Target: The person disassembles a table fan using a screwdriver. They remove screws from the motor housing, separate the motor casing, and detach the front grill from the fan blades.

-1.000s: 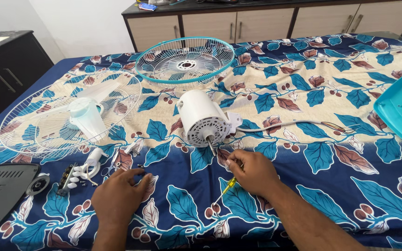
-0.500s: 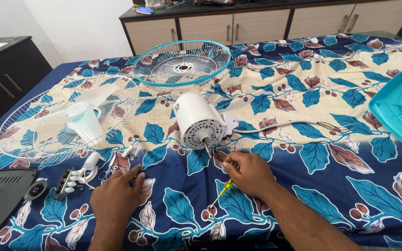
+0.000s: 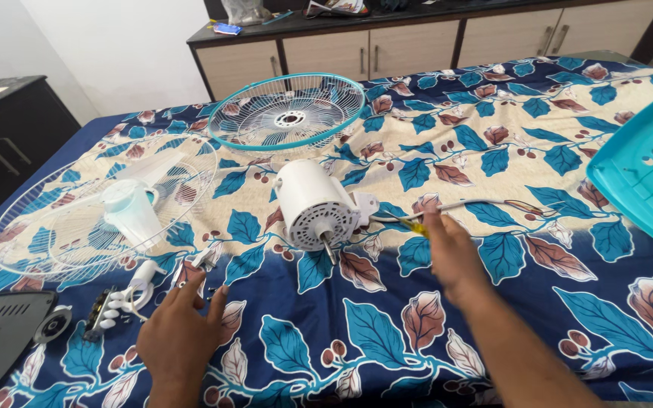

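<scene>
Leaf-printed blue bedsheet [image 3: 387,332] is lying bare along its near edge; right hand [image 3: 451,249] is gripping a yellow-handled screwdriver [image 3: 410,224] beside the white cylindrical fan motor [image 3: 313,202], left hand [image 3: 183,332] spreading fingers wide near small screws [image 3: 209,291].

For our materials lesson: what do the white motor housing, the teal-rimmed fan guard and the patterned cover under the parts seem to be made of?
Motor housing: probably moulded plastic or painted metal; smooth white glossy shell with vent slots, and a bare metal shaft.
Fan guard: thin coated wire spokes, likely metal; its teal rim looks plastic.
Patterned cover: woven fabric; matte, printed leaves, soft creases.
</scene>
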